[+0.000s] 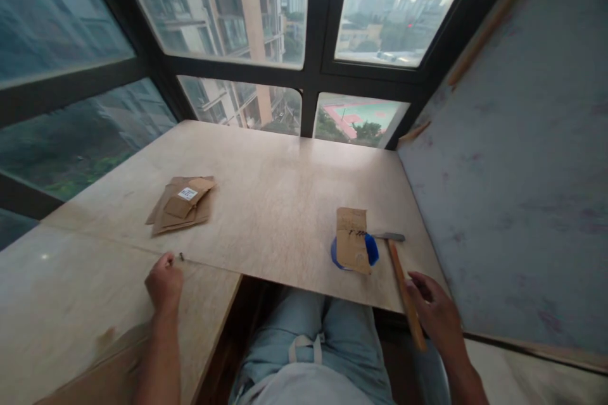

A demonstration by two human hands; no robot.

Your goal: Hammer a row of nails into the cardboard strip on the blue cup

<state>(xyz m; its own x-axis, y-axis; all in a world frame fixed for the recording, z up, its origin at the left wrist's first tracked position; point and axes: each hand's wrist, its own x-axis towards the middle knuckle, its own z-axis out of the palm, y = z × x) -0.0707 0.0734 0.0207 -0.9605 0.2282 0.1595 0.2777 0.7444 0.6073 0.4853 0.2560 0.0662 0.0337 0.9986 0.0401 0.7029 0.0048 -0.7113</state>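
Observation:
My left hand [164, 282] is closed above the pale tabletop, its fingers curled together; whatever may be in them is hidden. Just right of its fingertips lies a small dark piece [181, 257], too small to name. On the right is a hammer [401, 278] with a wooden handle, its metal head on the table and its handle running out past the front edge. My right hand [434, 311] is beside that handle, thumb and forefinger apart; whether it touches the wood is unclear. Left of the hammer, a piece of cardboard [351, 247] holding several dark nails lies across a blue round container [373, 250].
A stack of flattened cardboard [164, 223] with a white label lies at the left of the tabletop [280, 202]. More cardboard [102, 373] is under my left forearm. Windows [228, 66] bound the far side, and a patterned wall panel [513, 202] stands close on the right.

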